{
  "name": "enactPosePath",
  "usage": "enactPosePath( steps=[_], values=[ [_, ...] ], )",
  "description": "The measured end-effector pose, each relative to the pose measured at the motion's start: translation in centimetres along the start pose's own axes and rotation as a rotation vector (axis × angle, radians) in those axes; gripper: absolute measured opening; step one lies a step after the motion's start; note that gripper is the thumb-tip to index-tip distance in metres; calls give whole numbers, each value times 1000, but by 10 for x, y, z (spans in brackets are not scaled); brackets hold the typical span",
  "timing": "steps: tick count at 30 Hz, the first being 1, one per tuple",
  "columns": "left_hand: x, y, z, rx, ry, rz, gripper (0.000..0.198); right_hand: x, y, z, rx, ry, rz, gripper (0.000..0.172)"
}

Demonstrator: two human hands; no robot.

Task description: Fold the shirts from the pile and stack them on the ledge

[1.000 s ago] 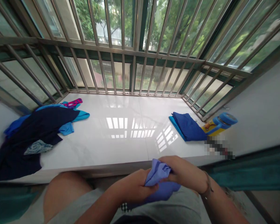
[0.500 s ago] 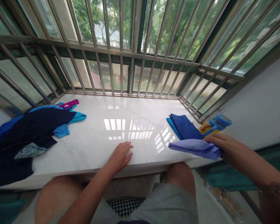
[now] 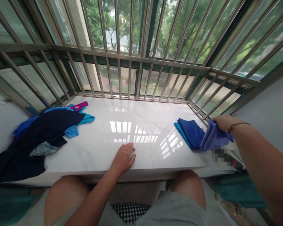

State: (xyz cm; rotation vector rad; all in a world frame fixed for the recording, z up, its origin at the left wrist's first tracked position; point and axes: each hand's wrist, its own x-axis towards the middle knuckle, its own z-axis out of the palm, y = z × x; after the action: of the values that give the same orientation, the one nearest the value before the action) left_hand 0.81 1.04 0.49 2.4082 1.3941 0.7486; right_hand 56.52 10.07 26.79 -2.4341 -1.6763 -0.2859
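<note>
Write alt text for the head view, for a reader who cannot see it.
A seated person's right hand holds a purple cloth at the edge of a folded blue stack on a white sill, while the left hand rests flat near its front edge. A loose pile of dark and blue clothes lies at the left, before window bars.

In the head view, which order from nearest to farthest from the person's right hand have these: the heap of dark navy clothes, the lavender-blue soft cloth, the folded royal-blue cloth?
1. The lavender-blue soft cloth: gripped in the right hand, far right.
2. The folded royal-blue cloth: just left of it, on the white sill.
3. The heap of dark navy clothes: far left end.
</note>
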Motion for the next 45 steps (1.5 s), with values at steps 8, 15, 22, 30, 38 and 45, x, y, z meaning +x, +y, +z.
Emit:
enactPosePath(
  steps=[8,15,22,30,38,45],
  values=[
    [2,2,-4,-22,-4,-25,22,33,-71,64,-8,-70,-212,57],
    [4,4,-6,-50,-22,-51,22,16,-90,100,-27,-50,-325,51],
    [4,7,-7,-74,-11,-71,22,-133,-149,179,85,-213,-594,56],
    [0,6,-9,-106,-12,-59,24,-280,-222,204,139,-169,-395,61],
    [-4,1,-26,-198,77,-64,21,-271,-223,197,238,-146,-320,57],
    [-45,-115,-122,256,425,-362,28,-273,-223,198,245,-132,-319,56]
  ],
)
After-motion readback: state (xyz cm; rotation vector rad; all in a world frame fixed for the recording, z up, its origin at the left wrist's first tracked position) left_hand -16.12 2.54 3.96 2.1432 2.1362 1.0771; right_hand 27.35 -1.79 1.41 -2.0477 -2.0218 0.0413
